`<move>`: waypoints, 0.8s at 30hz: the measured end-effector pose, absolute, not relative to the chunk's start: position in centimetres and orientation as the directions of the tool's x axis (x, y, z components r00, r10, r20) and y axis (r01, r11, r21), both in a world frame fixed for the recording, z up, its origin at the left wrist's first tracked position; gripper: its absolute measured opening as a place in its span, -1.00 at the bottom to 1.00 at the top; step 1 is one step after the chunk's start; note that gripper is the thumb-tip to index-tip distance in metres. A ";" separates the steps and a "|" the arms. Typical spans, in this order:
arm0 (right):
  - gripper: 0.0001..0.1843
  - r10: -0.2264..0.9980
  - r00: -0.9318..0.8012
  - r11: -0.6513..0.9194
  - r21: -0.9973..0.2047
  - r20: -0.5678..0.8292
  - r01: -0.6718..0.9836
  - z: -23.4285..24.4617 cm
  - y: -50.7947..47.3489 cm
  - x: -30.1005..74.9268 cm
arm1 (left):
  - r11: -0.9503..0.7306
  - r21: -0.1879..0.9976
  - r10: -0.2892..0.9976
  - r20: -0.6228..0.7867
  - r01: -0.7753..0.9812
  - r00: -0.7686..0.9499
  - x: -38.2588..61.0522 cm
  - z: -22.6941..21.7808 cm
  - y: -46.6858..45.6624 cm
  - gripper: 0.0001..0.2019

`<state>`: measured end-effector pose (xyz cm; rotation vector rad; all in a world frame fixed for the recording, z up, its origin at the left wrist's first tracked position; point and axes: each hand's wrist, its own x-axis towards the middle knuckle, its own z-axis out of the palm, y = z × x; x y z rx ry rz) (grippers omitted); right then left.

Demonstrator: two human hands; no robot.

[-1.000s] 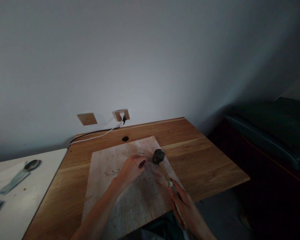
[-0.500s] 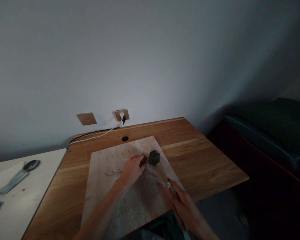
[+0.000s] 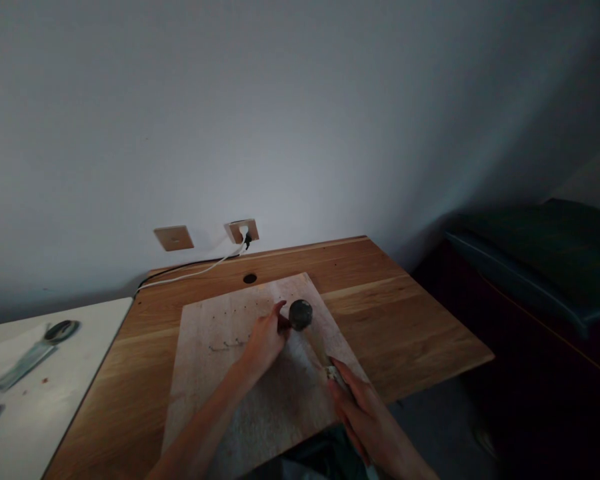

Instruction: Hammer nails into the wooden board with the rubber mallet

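Nearest the wearer, the right grip [image 3: 363, 408] was closed round the handle of a single hammer [image 3: 301, 315]; its dark, rounded head hung over the board just beside the other hand. The hammer seemed likely to handle top-heavy: a stiff wooden shaft with most of the weight in the head. The surest hold would be low on the handle, about where the fingers lay, with little risk of damage to the tool.

Beneath was one board [image 3: 300, 413], flat, rigid and rough-looking, probably best taken by two opposite edges. Over it, the left grip [image 3: 266, 341] had bent fingers, their tips close to the hammer head and partly hidden; whether they pinched anything could not be told. Farther left, at least three nails [image 3: 225, 344] showed on the board: thin, hard, light, easiest to take near their tops. Past them ran a row of at least six dark dots [image 3: 235, 310], too small to identify.

The board lay on one wooden bench [image 3: 405, 313], with one round hole [image 3: 250, 279] behind it. At the back ran two cables, one white [image 3: 200, 273] and one black [image 3: 185, 266]. On the wall were two plates, a left plate [image 3: 174, 238] and a right plate [image 3: 251, 229] with plugs in it.
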<state>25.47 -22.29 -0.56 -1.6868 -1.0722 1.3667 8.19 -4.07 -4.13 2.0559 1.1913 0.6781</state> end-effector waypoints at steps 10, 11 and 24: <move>-0.19 0.922 0.177 -0.369 -0.919 -0.344 0.136 -2.5 -22.6 27.2 | -0.469 0.724 0.829 0.164 0.506 0.534 7.2 -1.2 -3.0 -0.72; -0.20 0.919 0.182 -0.376 -0.916 -0.350 0.138 -3.0 -22.6 27.4 | -0.502 0.682 0.824 0.193 0.531 0.533 7.0 -0.8 -2.4 -0.74; -0.16 0.893 0.249 -0.412 -0.903 -0.374 0.120 -4.3 -22.8 28.0 | -0.684 0.381 0.704 0.120 0.622 0.700 8.3 0.1 0.4 -0.66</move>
